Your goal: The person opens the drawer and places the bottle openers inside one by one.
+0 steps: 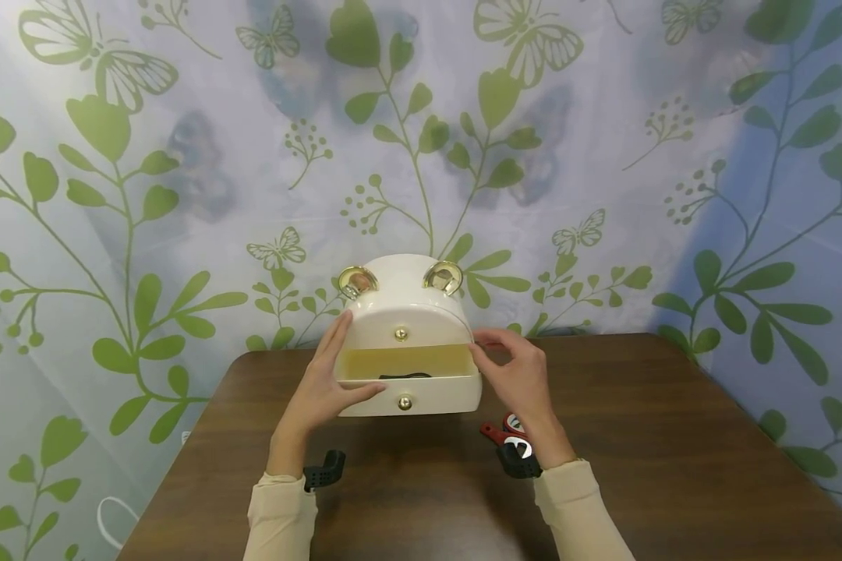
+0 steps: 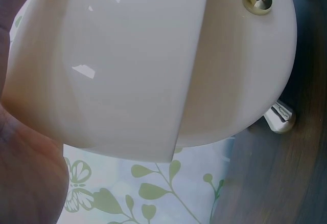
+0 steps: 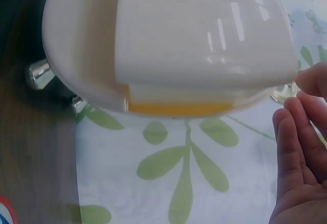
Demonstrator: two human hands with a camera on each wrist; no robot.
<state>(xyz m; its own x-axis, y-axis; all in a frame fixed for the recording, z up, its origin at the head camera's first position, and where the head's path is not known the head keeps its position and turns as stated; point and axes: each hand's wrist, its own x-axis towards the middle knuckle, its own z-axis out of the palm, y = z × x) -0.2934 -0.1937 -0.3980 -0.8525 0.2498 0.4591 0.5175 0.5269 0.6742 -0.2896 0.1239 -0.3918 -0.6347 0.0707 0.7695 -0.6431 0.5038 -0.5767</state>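
A white jewelry box (image 1: 405, 274) with two gold ears and gold knobs is held at the middle of the view. Its lower drawer (image 1: 435, 396) is pulled out, showing a yellow inside and a dark item (image 1: 405, 376) too hidden to name. My left hand (image 1: 324, 386) lies along the box's left side with fingers extended, its thumb reaching across the drawer's front rim. At the right edge, my right hand (image 1: 518, 368) touches the box with thumb and fingertips. In the right wrist view those fingers (image 3: 292, 147) lie apart from one another beside the white corner.
A brown wooden table (image 1: 638, 421) lies beneath. Red-and-white items (image 1: 515, 436) rest on it by my right wrist, partly covered. Behind the table hangs a cloth (image 1: 252, 195) printed with leaves and butterflies. A white cable (image 1: 105, 518) loops at the lower left.
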